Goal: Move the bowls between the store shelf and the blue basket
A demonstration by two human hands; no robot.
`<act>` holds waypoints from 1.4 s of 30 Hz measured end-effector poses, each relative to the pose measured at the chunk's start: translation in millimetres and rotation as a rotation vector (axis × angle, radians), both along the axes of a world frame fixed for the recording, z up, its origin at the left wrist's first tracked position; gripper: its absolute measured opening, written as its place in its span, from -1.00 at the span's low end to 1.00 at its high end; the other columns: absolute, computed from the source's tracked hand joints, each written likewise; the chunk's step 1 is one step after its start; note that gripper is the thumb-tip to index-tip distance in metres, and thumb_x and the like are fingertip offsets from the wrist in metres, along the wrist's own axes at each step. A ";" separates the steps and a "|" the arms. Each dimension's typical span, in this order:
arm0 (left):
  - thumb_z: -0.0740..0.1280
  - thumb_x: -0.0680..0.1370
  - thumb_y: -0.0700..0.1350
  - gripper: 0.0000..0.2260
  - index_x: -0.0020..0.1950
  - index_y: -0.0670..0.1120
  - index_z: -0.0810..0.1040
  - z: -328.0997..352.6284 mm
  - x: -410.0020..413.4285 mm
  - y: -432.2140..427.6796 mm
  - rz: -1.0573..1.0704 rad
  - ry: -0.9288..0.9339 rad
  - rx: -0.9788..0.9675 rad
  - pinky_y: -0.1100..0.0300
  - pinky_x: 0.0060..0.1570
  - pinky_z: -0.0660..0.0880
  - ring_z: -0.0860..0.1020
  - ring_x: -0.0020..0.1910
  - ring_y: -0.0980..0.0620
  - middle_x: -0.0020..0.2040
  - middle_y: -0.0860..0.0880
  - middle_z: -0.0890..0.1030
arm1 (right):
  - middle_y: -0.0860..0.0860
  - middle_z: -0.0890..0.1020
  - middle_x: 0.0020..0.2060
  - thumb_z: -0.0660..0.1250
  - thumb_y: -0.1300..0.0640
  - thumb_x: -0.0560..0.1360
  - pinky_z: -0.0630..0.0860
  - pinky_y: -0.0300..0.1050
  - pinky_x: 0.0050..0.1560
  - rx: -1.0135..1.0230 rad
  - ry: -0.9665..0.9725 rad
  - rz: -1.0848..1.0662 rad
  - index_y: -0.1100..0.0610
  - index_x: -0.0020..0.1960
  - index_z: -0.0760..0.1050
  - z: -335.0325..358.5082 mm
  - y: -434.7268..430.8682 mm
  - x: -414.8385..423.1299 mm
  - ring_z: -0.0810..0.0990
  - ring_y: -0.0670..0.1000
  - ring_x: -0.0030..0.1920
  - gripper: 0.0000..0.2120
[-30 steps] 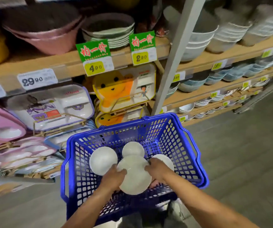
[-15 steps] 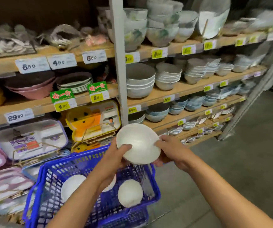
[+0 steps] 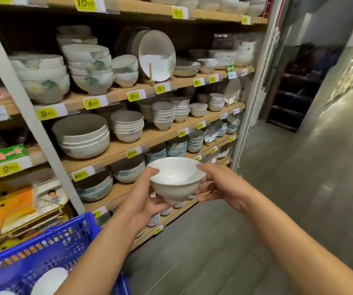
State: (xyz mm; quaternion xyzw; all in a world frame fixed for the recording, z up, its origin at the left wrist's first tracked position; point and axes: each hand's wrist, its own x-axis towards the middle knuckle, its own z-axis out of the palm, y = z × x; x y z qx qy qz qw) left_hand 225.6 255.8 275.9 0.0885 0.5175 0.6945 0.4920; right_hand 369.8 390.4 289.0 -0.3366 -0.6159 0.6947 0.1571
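I'm holding the white bowl (image 3: 176, 179) upright in front of the shelf (image 3: 158, 136), clear of the blue basket (image 3: 50, 245) at my lower left. My left hand (image 3: 141, 199) cups its foot and side, thumb on the rim; my right hand (image 3: 220, 186) grips the opposite rim. It looks like glazed china: stiff, smooth, probably slippery, quick to chip on a knock, so foot and rim seem the safest hold
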 end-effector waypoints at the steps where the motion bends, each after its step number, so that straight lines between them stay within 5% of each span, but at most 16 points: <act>1: 0.26 0.53 -0.04 -0.69 0.26 -0.05 0.45 0.6 4.1 12.8 -0.021 -0.023 -0.007 -0.21 0.05 0.56 0.59 0.11 -0.26 0.20 -0.16 0.55 | 0.11 0.58 -0.22 0.28 -0.07 0.55 0.65 0.06 -0.15 -0.004 0.009 -0.017 0.14 0.21 0.51 0.1 9.0 6.3 0.62 0.08 -0.24 -0.65; 7: 0.22 0.52 -0.01 -0.65 0.29 -0.04 0.45 -1.4 9.5 88.9 -0.171 -0.139 -0.038 -0.17 -0.06 0.59 0.59 0.09 -0.29 0.26 -0.18 0.54 | 0.04 0.69 -0.15 0.17 -0.23 0.56 0.65 0.05 -0.11 -0.058 0.067 -0.033 -0.05 0.18 0.59 -6.1 63.8 21.8 0.63 0.05 -0.14 -0.62; 17: 0.20 0.54 0.04 -0.70 0.22 -0.01 0.47 -19.7 -50.3 244.7 -0.236 -0.161 -0.024 -0.15 -0.15 0.60 0.63 -0.08 -0.26 0.18 -0.19 0.56 | 0.00 0.60 -0.27 0.12 -0.25 0.58 0.52 0.19 0.18 -0.065 0.065 -0.087 0.01 0.21 0.54 -15.2 205.8 -26.7 0.53 0.11 -0.05 -0.57; 25: 0.16 0.54 0.09 -0.60 0.34 -0.01 0.44 -22.9 -119.6 331.3 -0.188 -0.101 -0.022 -0.21 0.02 0.57 0.58 0.13 -0.28 0.29 -0.17 0.54 | 0.07 0.71 -0.07 0.14 -0.22 0.59 0.61 -0.02 0.01 -0.094 0.112 -0.099 -0.01 0.22 0.53 -28.4 296.6 -105.0 0.61 0.06 -0.07 -0.61; 29: 0.20 0.54 0.11 -0.56 0.37 -0.04 0.41 -26.5 -150.0 346.0 -0.105 -0.020 0.085 -0.02 -0.10 0.62 0.64 0.09 -0.19 0.24 -0.18 0.59 | 0.07 0.72 -0.02 0.14 -0.23 0.58 0.61 0.00 0.08 -0.095 0.157 -0.065 -0.05 0.18 0.53 -31.9 328.0 -149.7 0.66 0.03 -0.06 -0.64; 33: 0.32 0.43 0.11 -0.40 0.42 -0.08 0.35 -33.4 -176.9 356.3 0.001 0.080 0.189 -0.01 0.13 0.57 0.60 0.18 -0.12 0.26 -0.19 0.58 | 0.16 0.67 0.08 0.13 -0.21 0.60 0.57 0.09 0.18 -0.060 0.185 0.023 -0.04 0.09 0.55 -34.6 356.3 -197.3 0.60 0.11 0.01 -0.67; 36: 0.41 0.39 0.13 -0.36 0.41 -0.05 0.35 -36.8 -200.5 355.5 0.039 0.175 0.181 0.00 0.08 0.59 0.60 0.19 -0.12 0.30 -0.14 0.56 | 0.04 0.69 0.07 0.11 -0.20 0.61 0.59 -0.01 0.10 -0.044 0.232 0.158 -0.08 0.15 0.54 -39.8 377.6 -235.7 0.67 0.03 -0.01 -0.68; 42: 0.36 0.42 0.11 -0.52 0.31 0.01 0.44 -38.3 -246.7 357.1 0.168 0.505 0.085 0.18 -0.07 0.61 0.65 0.09 -0.03 0.19 0.00 0.64 | -0.12 0.65 0.15 0.12 -0.18 0.58 0.47 0.07 0.32 0.028 0.335 0.490 -0.06 0.27 0.44 -46.4 420.8 -305.1 0.64 -0.11 0.12 -0.65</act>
